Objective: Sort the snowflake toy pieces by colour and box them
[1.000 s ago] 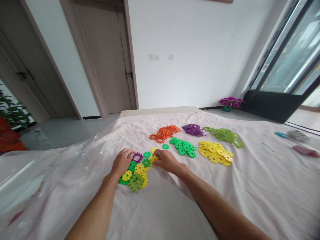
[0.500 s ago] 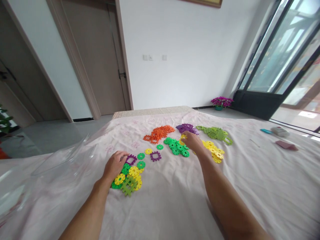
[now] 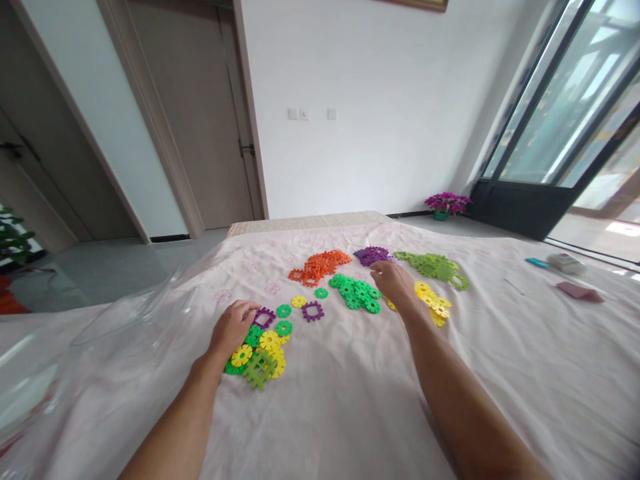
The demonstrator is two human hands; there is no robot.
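My left hand (image 3: 233,328) rests at the left edge of a mixed heap, fingers loosely stretched and touching or just over a purple square piece (image 3: 265,318). In that heap lie green disc pieces (image 3: 253,335), yellow discs (image 3: 271,341) and an olive-green square piece (image 3: 260,369). Over the yellow pile (image 3: 433,301) hovers my right hand (image 3: 393,280), its fingers curled together; whether a piece is in them is hidden. Left of that hand lies a green disc pile (image 3: 355,292). A second purple square (image 3: 313,311) and a few loose discs lie between the hands.
Farther back are an orange pile (image 3: 323,265), a purple pile (image 3: 373,255) and a light-green pile (image 3: 435,267). Clear plastic packaging (image 3: 135,317) lies at the left. A blue item (image 3: 537,263), a white packet (image 3: 566,264) and a pinkish piece (image 3: 580,292) lie at the right.
My right hand has moved slightly right. The yellow disc seen at its fingertips before no longer shows there. My left hand has stayed at the mixed heap.
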